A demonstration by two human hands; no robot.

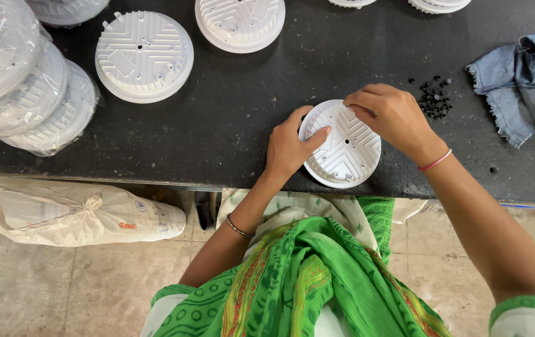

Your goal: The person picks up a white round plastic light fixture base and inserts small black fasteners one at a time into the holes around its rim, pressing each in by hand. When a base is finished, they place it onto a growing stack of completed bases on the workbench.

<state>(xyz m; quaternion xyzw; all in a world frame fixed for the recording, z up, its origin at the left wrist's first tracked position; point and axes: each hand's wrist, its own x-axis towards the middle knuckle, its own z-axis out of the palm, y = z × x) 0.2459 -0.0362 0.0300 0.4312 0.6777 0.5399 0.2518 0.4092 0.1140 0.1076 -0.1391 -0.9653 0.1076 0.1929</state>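
Note:
A round white plastic housing [346,153] with a ribbed inner face lies near the front edge of the black worktable [230,125]. My left hand [289,146] rests on its left rim, thumb across the ribs. My right hand [389,115] presses its pinched fingertips onto the upper part of the housing; what they pinch is hidden. A small pile of black grommets [434,100] lies just right of my right hand.
Two more white housings [144,56] [240,23] lie at the back, others at the top edge. Stacked housings wrapped in clear plastic [24,93] sit at the left. A denim rag [520,84] lies at the right. A white sack [68,212] lies on the floor.

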